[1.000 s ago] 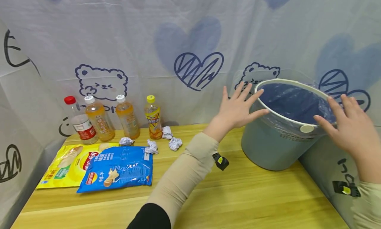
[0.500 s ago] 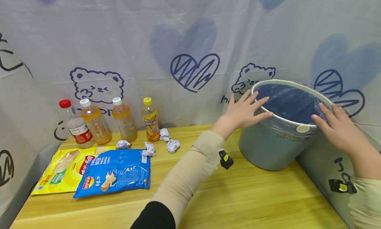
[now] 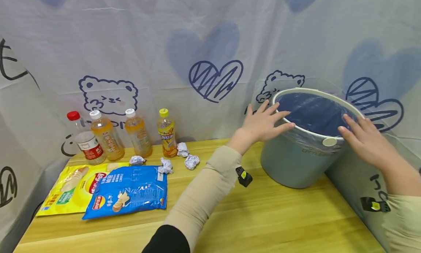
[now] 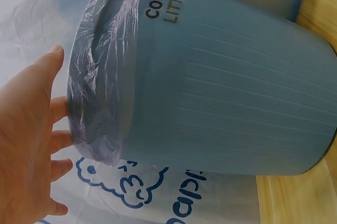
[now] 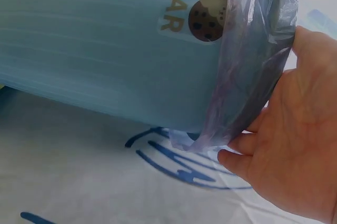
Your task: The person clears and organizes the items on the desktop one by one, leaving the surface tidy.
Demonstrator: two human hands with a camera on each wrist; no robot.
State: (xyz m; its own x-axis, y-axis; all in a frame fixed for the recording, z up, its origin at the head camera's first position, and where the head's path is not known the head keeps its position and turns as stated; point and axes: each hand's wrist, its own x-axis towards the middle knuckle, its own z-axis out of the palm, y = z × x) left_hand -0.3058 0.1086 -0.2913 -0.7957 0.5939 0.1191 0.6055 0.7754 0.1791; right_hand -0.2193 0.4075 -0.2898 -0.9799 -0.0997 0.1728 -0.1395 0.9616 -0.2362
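A grey-blue trash bin [image 3: 296, 165] with a white rim and a clear plastic liner [image 4: 105, 77] stands on the table's right side. My left hand [image 3: 263, 123] is at the left of the rim, fingers spread and fairly straight. On the opposite side is my right hand [image 3: 370, 141], its fingers extended over the rim. In the left wrist view the fingertips reach behind the lined rim. The right wrist view has the thumb and fingers against the liner edge; exact contact is partly hidden. Neither hand grasps anything small.
At the left stand a red-capped bottle [image 3: 88, 143], two white-capped bottles [image 3: 110, 143] and a yellow-capped bottle [image 3: 167, 136]. Several crumpled paper balls [image 3: 192, 161] lie near them. A blue chip bag [image 3: 131, 191] overlaps a yellow chip bag [image 3: 62, 194]. A printed curtain [image 3: 213, 34] hangs behind.
Both hands have come to the bin's rim, the right one moving left. In the last half second the bin has shifted slightly left with the hands. Bottles, bags and paper stay put.
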